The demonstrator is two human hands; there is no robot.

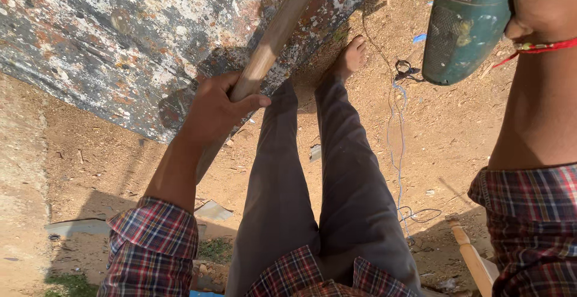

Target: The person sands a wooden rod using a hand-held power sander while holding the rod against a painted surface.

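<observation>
My left hand [213,110] is closed around a long wooden pole [273,35] that slants up to the right against a large weathered surface with flaking paint [120,38]. My right hand [544,5], at the top right with a red thread on the wrist, holds a teal power tool [466,26] whose body hangs down and to the left. My legs in grey trousers [324,195] stretch below, one bare foot [350,56] near the painted surface's edge.
Sandy ground [445,128] lies beneath, with a thin blue and white cable [398,146] running across it. A wooden piece [472,261] sticks up at the lower right. A flat grey scrap [78,228] and some debris lie at the lower left.
</observation>
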